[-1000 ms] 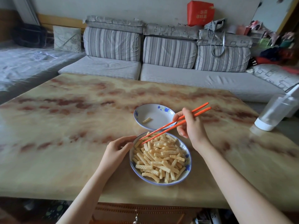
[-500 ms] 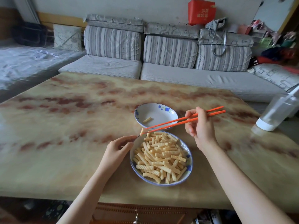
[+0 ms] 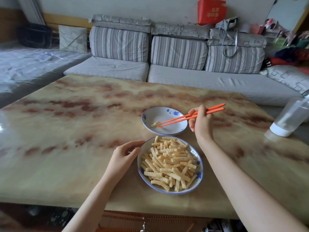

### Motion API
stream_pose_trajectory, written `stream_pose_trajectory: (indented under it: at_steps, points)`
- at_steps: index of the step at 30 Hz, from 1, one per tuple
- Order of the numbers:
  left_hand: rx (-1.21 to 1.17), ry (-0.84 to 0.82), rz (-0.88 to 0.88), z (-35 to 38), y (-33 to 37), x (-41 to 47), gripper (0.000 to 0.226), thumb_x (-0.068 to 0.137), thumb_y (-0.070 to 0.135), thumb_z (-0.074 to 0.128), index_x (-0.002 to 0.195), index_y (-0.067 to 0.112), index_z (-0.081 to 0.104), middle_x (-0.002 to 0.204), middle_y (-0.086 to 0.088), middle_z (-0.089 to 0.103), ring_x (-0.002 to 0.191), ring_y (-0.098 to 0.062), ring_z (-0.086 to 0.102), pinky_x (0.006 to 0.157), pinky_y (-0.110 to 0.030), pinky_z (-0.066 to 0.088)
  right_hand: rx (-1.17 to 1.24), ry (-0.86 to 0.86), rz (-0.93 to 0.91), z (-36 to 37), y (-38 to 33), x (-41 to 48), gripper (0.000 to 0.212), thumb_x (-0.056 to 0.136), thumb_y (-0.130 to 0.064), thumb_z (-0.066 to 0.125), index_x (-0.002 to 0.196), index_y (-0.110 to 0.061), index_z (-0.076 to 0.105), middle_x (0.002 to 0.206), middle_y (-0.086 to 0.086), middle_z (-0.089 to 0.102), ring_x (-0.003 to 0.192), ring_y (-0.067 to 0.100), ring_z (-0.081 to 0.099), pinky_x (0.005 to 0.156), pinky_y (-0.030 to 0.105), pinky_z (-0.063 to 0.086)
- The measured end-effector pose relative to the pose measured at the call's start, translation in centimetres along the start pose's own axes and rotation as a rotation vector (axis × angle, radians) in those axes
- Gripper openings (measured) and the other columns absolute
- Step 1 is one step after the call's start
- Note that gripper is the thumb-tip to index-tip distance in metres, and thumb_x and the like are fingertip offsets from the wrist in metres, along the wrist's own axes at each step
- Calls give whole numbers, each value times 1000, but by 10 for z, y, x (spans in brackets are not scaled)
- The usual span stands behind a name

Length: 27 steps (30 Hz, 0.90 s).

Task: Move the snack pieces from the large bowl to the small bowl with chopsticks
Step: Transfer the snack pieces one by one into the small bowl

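Observation:
The large blue-rimmed bowl (image 3: pixel 199 166) sits near the table's front edge, heaped with several ridged yellow snack pieces (image 3: pixel 168 164). Just behind it stands the small white bowl (image 3: pixel 148 117) with blue flowers. One snack piece (image 3: pixel 154 124) lies in the small bowl, and a second piece (image 3: pixel 159 126) sits at the chopstick tips. My right hand (image 3: pixel 201 122) grips the orange chopsticks (image 3: pixel 187 116), their tips low over the small bowl. My left hand (image 3: pixel 124 156) rests on the large bowl's left rim, fingers curled on it.
The marble-patterned table (image 3: pixel 83 131) spreads wide to the left. A clear plastic bottle (image 3: pixel 291 116) lies tilted at the table's right edge. A grey striped sofa (image 3: pixel 167 52) with cushions and bags runs behind the table.
My right hand lifted the chopsticks out of the large bowl with a snack piece and carried it back over the small bowl. My left hand stayed on the rim.

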<state>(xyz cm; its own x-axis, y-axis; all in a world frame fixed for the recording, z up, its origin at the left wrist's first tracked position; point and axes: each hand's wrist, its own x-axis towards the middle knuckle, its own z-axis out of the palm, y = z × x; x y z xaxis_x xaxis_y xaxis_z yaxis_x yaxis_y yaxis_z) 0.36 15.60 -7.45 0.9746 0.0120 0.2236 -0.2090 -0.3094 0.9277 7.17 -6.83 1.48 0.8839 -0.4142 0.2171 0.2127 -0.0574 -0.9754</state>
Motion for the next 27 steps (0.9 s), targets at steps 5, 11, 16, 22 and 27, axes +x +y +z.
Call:
stream_pose_trajectory:
  at_steps: [5,11,16,22,27]
  points:
    - [5,-1,-5,0,2,-1,27,90,7,57,108,20,72,105,13,72,101,1,64,94,-28,49,13,-47,-4,3,0,-1,43,99,-17,32,63,-7,54,34,4,39,27,13,32,34,18,24]
    - [-8,4,-20,0,2,0,28,89,7,57,108,21,72,104,14,72,100,0,65,93,-28,50,34,-133,-72,-27,-22,-3,44,101,-18,30,65,-5,54,32,0,39,27,12,29,35,16,20]
    - [-19,17,-17,1,2,-1,28,89,6,58,106,21,73,102,14,73,98,1,65,89,-22,51,-67,-268,-168,-39,-34,-12,48,103,-19,30,64,-5,54,33,-1,38,27,12,29,35,17,21]
    - [-17,15,-22,2,4,-1,28,88,6,58,106,22,73,102,14,73,97,1,65,88,-21,51,-145,-375,-220,-29,-29,-21,49,105,-17,30,67,0,56,34,-1,36,29,10,30,37,19,25]
    - [-22,13,-20,1,5,-2,28,89,5,57,106,20,73,102,13,73,97,1,66,87,-20,51,-184,-404,-219,-27,-18,-25,49,106,-22,30,69,-2,56,37,3,34,30,11,31,38,17,26]
